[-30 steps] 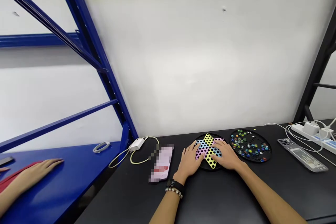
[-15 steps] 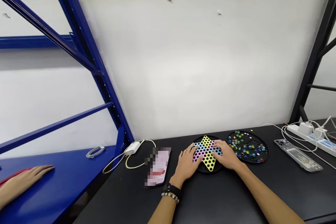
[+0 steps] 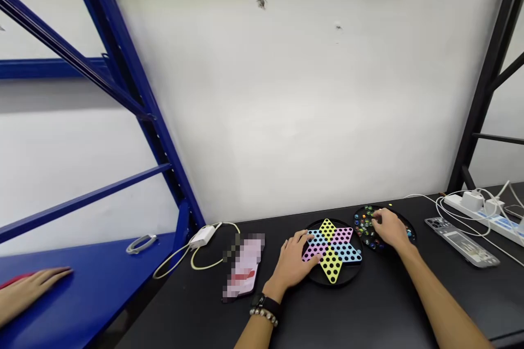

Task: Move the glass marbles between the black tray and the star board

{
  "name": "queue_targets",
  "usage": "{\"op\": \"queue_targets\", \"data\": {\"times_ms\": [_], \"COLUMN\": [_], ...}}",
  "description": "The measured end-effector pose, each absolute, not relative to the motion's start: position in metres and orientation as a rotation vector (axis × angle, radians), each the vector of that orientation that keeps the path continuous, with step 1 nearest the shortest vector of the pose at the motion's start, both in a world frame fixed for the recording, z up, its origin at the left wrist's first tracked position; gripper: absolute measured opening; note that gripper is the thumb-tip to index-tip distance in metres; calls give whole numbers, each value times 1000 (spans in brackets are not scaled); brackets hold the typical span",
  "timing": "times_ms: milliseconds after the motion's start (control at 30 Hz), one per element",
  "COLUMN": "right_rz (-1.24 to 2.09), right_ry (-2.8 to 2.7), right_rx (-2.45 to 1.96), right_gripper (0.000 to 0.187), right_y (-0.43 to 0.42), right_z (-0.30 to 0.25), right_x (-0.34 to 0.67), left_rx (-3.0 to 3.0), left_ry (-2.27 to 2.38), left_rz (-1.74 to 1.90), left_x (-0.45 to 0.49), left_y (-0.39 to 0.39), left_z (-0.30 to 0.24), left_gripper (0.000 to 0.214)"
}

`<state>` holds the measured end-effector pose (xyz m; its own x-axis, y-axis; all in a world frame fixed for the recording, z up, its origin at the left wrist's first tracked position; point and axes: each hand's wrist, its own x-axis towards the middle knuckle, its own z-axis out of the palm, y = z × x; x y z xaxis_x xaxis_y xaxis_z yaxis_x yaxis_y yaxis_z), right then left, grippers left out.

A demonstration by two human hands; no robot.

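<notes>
White wall (image 3: 295,92) behind, the black table (image 3: 347,316) bears a star board (image 3: 332,250), left grip (image 3: 292,262) apart, right grip (image 3: 390,228) unclear.

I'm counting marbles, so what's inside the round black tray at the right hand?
Marbles, green and blue among them, show in the tray. Whatever lies beneath the right hand is covered and cannot be seen.

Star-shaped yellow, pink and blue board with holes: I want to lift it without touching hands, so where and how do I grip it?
Probably pinch the board by the edges of its near yellow point, coming from the near side: that tapering point lies flat and uncovered, while the bare left hand partly covers the left points.
</notes>
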<state>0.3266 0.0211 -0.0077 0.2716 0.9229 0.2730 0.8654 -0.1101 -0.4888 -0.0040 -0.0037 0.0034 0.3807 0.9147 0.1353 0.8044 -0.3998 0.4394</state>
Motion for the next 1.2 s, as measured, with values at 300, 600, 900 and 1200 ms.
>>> {"op": "queue_targets", "data": {"times_ms": [300,600,900,1200], "right_rz": [492,836,310,970], "right_ry": [-1591,-794,-1284,-781], "right_rx": [-1966,-1368,-2120,-1318], "right_gripper": [21,35,14,40], "right_y": [-8,-2,2,10], "right_z": [-11,-1,-30,-5], "right_x": [359,376,383,369], "left_rx": [2322,2333,2349,2309], "left_ry": [1508,1506,1508,1516], "left_rz": [538,545,554,532], "left_x": [-2,-3,-4,-2], "left_y": [-5,-4,-2,-5], "left_z": [7,2,-1,5], "left_gripper": [45,43,45,44]}}
